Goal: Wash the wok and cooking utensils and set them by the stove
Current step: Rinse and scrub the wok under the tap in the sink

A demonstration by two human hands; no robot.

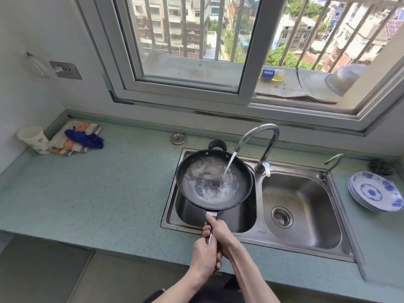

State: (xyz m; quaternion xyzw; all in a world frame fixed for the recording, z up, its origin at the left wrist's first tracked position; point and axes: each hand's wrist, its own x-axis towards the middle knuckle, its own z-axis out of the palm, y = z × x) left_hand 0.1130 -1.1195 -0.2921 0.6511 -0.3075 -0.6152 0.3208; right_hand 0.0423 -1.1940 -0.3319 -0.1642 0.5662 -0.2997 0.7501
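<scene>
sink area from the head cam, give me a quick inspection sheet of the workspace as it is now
surface: green speckled counter with a steel double sink set in it.
job's things: black wok held over the left basin, tap running water into it; no other utensils seen.
clutter: paper cup, striped cloth with a blue item on it, stack of blue and white plates, dark scrubber.
grippers: left hand and right hand both grip the wok handle.
cables: nothing seen.
surroundings: barred window, wall socket, bottle and metal bowl on the ledge outside.
</scene>
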